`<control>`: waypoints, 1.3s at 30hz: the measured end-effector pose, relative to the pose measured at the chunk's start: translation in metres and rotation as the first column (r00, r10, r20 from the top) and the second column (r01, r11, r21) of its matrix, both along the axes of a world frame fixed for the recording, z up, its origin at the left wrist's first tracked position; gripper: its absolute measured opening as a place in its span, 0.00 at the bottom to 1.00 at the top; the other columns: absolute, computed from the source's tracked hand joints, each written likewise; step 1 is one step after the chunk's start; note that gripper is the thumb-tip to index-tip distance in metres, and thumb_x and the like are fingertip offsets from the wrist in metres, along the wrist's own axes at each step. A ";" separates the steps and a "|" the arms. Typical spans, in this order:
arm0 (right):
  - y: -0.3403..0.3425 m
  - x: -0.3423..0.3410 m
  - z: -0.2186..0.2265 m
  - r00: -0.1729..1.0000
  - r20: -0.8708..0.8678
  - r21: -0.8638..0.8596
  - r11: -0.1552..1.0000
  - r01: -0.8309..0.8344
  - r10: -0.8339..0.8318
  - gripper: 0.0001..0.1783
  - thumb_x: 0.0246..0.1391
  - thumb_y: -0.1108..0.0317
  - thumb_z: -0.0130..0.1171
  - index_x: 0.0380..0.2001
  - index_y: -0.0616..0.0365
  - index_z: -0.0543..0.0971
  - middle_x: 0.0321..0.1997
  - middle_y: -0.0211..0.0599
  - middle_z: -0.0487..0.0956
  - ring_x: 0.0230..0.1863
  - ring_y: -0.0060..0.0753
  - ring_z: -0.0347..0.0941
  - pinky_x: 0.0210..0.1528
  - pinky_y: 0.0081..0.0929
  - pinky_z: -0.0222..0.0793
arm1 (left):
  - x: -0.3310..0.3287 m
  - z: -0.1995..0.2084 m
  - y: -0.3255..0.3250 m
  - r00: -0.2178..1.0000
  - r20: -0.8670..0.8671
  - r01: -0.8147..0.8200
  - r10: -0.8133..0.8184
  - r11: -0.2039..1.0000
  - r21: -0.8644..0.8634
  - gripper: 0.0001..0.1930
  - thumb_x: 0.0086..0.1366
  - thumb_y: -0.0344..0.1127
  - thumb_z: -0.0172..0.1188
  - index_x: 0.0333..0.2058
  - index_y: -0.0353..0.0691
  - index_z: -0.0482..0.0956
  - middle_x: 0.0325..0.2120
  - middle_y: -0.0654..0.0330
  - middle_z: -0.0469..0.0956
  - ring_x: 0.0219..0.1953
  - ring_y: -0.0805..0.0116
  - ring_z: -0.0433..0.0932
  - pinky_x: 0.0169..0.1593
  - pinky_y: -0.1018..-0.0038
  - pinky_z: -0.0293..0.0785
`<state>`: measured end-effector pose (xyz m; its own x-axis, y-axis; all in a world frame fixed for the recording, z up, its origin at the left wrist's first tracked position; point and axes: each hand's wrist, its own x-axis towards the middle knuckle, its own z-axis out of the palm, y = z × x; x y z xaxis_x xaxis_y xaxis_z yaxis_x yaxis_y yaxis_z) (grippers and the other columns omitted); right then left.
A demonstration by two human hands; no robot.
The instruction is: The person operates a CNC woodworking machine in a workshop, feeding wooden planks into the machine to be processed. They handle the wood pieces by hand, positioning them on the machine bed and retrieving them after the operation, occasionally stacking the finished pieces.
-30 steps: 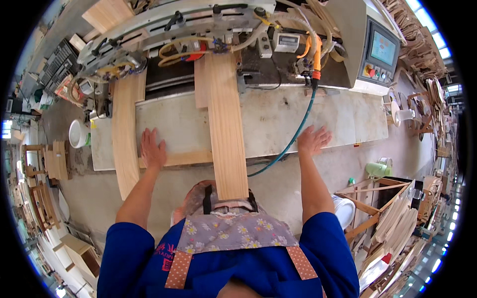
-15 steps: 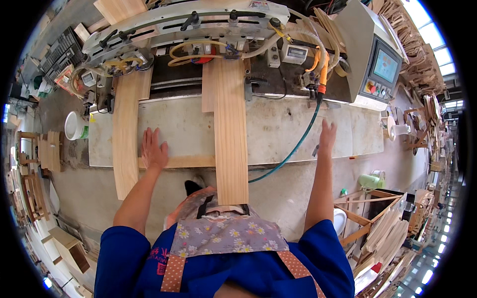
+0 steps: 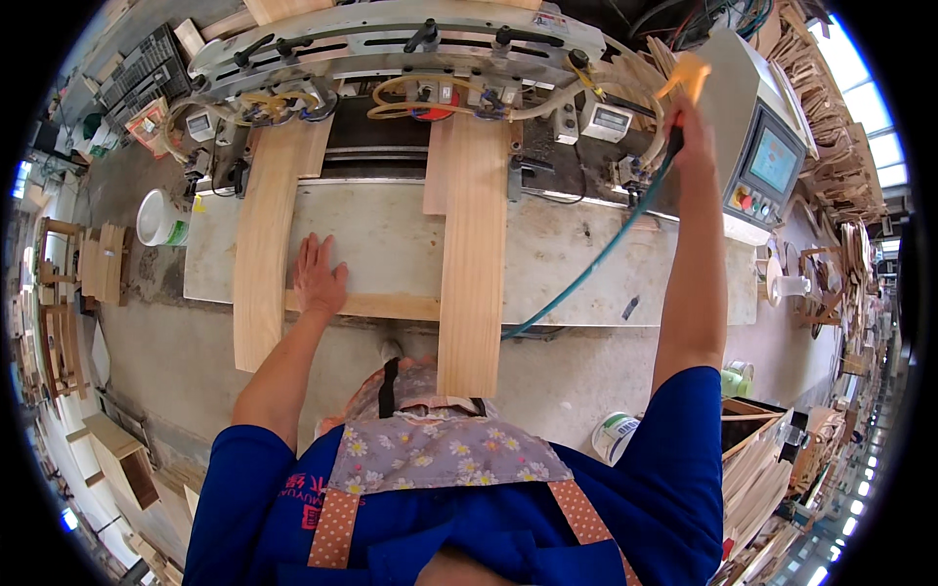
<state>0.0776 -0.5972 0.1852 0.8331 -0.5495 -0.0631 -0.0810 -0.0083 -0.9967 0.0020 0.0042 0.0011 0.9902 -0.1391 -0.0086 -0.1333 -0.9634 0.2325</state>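
My left hand (image 3: 319,278) lies with fingers spread on the pale worktop, next to a long wooden board (image 3: 262,244). A second long board (image 3: 474,264) lies parallel to its right and overhangs the near edge, reaching close to my apron. Between the two runs a narrow wooden strip (image 3: 381,306) along the worktop's front edge, partly under my left wrist. At the far right, my raised right hand (image 3: 692,137) is closed round an orange air blow gun (image 3: 687,76), slightly blurred. A teal hose (image 3: 596,264) trails from it across the worktop.
The machine's clamp beam (image 3: 381,39) with black levers spans the far side of the worktop (image 3: 576,234). A control panel (image 3: 767,156) stands at right. White buckets stand on the floor at left (image 3: 158,220) and near right (image 3: 616,435). Stacked wood (image 3: 772,488) lies at lower right.
My right hand has gone from open over the worktop up to the far right and taken hold of the air blow gun, lifting it off its place. My left hand stays by the left board.
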 end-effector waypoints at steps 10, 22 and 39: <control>0.092 -0.115 0.039 0.709 0.260 -0.054 0.743 -0.667 0.655 0.38 0.49 0.37 0.54 0.43 0.66 0.70 0.36 0.45 0.77 0.27 0.21 0.69 0.27 0.15 0.64 | -0.005 0.006 -0.003 1.000 0.005 -0.007 0.007 1.000 -0.014 0.28 0.58 0.40 0.53 0.58 0.49 0.61 0.63 0.54 0.52 0.65 0.55 0.49 0.64 0.60 0.49; 0.243 -0.283 -0.035 0.379 0.224 0.667 0.142 -0.732 0.898 0.32 0.41 0.63 0.69 0.49 0.70 0.72 0.45 0.50 0.78 0.26 0.19 0.73 0.18 0.10 0.63 | -0.001 0.003 0.000 1.000 0.002 -0.003 0.003 1.000 -0.011 0.27 0.59 0.41 0.53 0.58 0.48 0.61 0.63 0.53 0.53 0.66 0.55 0.48 0.65 0.60 0.48; 0.303 -0.318 -0.030 0.730 -0.591 -0.387 0.915 0.118 -0.344 0.12 0.53 0.62 0.57 0.29 0.61 0.77 0.16 0.27 0.70 0.19 0.17 0.65 0.19 0.23 0.59 | 0.003 -0.002 0.014 0.994 -0.049 0.078 -0.095 0.961 -0.267 0.32 0.54 0.45 0.58 0.57 0.41 0.63 0.61 0.46 0.55 0.65 0.50 0.49 0.64 0.56 0.49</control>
